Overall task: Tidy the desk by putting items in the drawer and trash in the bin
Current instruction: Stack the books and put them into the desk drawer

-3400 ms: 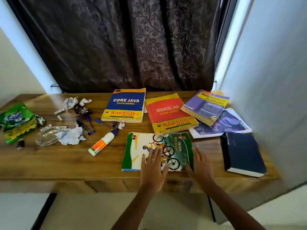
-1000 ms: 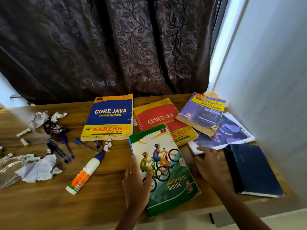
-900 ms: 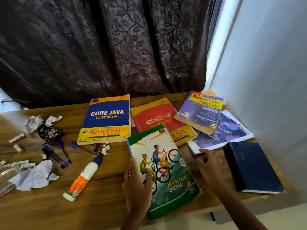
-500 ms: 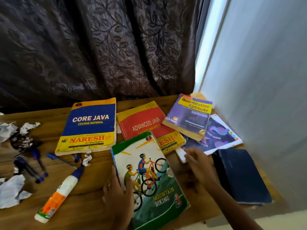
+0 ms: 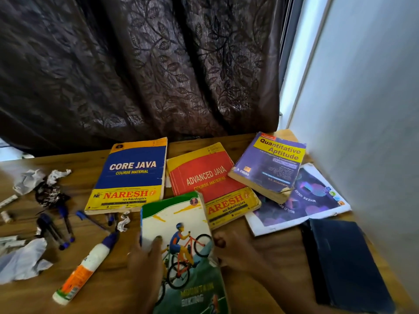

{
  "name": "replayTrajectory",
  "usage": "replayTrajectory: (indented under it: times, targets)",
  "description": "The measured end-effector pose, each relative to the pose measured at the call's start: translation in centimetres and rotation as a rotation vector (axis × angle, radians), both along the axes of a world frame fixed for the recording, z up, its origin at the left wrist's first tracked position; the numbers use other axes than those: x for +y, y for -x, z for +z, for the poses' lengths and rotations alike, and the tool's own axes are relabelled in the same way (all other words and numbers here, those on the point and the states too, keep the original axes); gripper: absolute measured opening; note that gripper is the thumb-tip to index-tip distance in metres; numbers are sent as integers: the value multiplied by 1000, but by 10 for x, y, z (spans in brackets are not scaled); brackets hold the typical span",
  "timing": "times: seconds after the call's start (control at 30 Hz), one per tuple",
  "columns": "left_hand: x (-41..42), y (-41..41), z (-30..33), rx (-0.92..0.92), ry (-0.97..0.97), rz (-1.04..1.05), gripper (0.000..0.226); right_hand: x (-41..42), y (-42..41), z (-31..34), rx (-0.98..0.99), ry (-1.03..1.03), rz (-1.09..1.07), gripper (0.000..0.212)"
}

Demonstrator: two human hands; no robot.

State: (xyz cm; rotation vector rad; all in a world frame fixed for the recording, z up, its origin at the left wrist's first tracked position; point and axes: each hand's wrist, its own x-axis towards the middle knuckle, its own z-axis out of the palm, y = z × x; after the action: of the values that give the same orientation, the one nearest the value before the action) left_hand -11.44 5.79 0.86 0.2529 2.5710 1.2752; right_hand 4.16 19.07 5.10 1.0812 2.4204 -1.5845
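Swinging upright from its sideways lie, the Mountain Biking book (image 5: 181,250) now overlaps the Advanced Java book (image 5: 208,177) on the worktop (image 5: 108,288), left hand (image 5: 145,266) curled on its near-left edge, right hand (image 5: 238,252) at its right edge, grip unclear, drawer unseen

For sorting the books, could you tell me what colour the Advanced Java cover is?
Red with yellow bands, on the Advanced Java book, head view.

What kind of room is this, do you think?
Probably a student's study corner at home: a wooden desk set against a dark leaf-patterned curtain, strewn with course textbooks such as the Core Java book, plus pens, a glue bottle and crumpled paper.
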Motion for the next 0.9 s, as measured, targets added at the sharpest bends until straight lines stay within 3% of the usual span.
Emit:
replayTrajectory:
  times: [0.13,0.37,0.53,0.63,0.7,0.8,0.9]
  targets:
    - [-21,20,6,170,139,-18,53,-22,22,-4,-2,56,119,3]
    - [-35,12,-3,381,384,-142,82,-52,39,3,18,-70,337,24]
    - [-18,-11,-1,527,323,-358,70,-46,40,16,14,-129,379,27]
    - [-1,-26,4,592,231,-518,61,-22,32,19,61,-324,247,21]
    - [22,-14,6,582,171,-604,63,10,38,18,137,-451,-2,17]
    - [37,-18,4,589,234,-685,74,50,26,11,151,-692,-320,18]
    - [46,-20,-6,600,349,-743,88,79,9,-2,-5,-728,-503,22]
